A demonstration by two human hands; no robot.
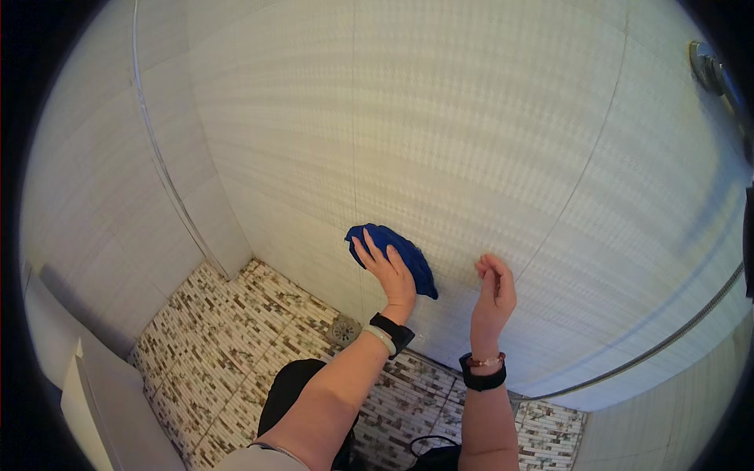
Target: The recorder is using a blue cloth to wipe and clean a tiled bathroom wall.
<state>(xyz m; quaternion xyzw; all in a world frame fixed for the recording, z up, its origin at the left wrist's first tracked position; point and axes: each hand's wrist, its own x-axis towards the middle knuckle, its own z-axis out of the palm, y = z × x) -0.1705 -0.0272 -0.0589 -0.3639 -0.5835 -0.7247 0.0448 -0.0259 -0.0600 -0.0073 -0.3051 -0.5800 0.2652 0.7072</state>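
A pale tiled wall (pixel 471 149) with a fine ribbed texture fills most of the view and meets another wall at a corner on the far left. Below it spreads the floor (pixel 181 337), patterned in short brown, grey and white strips. At the near left stands a large whitish fixture (pixel 118 408), cut off and distorted by the lens, so its kind is hard to tell. On the right, a chrome fitting (pixel 711 71) is mounted high on the wall.

The left hand (pixel 395 281) reaches to the lower middle of the wall, fingers extended and spread, palm side down over a blue cloth (pixel 418 265). It holds the cloth by pressing it flat to the tiles rather than by gripping; the cloth sticks out beyond the fingertips and to the right of the hand. The right hand (pixel 496 284) hovers to the right, near the wall, half open with fingers loosely bent, and no object shows in it.

The step in hand appears to be wiping this low stretch of tile. A further stroke would call for even pressure through the spread fingers, keeping the cloth's loose right edge from folding under, with the right hand kept out of its path.

Smallest, a round floor drain (pixel 343 330) sits just left of the left wrist.
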